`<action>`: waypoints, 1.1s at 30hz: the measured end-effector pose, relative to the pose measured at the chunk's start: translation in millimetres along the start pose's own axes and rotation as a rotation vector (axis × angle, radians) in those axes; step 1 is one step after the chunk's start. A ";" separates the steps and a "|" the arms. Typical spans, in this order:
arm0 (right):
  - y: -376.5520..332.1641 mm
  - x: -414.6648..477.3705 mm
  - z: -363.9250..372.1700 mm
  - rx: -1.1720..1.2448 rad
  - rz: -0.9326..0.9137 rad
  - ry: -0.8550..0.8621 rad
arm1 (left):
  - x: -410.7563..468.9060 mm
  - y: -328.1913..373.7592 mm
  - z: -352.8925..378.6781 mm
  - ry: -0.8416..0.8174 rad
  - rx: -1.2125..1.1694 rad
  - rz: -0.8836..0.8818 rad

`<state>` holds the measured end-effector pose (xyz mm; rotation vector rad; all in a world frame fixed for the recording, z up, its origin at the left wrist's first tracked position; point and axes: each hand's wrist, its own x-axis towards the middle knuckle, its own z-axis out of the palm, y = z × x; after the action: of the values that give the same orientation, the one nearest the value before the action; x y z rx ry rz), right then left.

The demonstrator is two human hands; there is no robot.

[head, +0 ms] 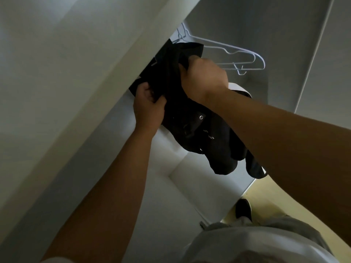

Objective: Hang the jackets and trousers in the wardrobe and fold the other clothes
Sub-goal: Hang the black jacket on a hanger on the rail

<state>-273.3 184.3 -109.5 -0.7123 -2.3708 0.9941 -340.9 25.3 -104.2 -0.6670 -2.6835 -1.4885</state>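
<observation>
- Right now I see both hands raised into the open wardrobe (237,25), each closed on the same black jacket (190,118).
- My left hand (148,109) pinches a fold of the dark cloth at the garment's left edge, thumb on top and fingers curled under it.
- My right hand (204,78) is balled into a fist around the upper part of the jacket — close to the collar, as far as I can tell — with the back of the hand facing the camera.
- From those two grips the jacket hangs in front of the wardrobe's pale back panel; its lower folds dangle past my right forearm, and a round metal snap (201,117) and some small white print show on the front.
- A strip of white fabric (239,89) peeks out just behind my right wrist; I cannot tell what it belongs to.
- Above and to the right of my right hand, white wire hangers (237,52) hang empty — at least two, overlapping, their hooks up near the top of the wardrobe.
- Whether the jacket sits on a hanger of its own I cannot tell; the cloth hides that spot.
- At the bottom right I see my pale shirt, a dark shoe (243,208) and the yellowish floor (273,194).
</observation>
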 end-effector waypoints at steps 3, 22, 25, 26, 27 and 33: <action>-6.1 8.3 4.8 -0.018 0.016 -0.049 | 4.1 -5.6 -0.4 0.001 0.084 -0.019; -3.8 17.1 6.5 -0.323 -0.053 -0.123 | 11.8 -35.4 -1.6 -0.083 0.297 0.005; 3.8 14.8 9.4 -0.346 -0.088 -0.086 | 12.4 -41.2 0.2 -0.128 0.187 -0.115; 7.2 11.4 10.6 -0.359 -0.100 -0.047 | 11.7 -42.9 1.2 -0.140 0.111 -0.178; 12.1 6.4 12.6 -0.378 -0.105 -0.005 | 11.5 -44.5 2.3 -0.146 0.022 -0.242; 53.3 -46.7 29.1 -0.256 -0.002 0.280 | 8.0 -53.0 9.1 -0.188 -0.230 -0.432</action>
<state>-240.5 172.9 -177.8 -0.8799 -2.2679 0.5506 -365.6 11.1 -150.5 -0.2419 -2.9651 -1.9424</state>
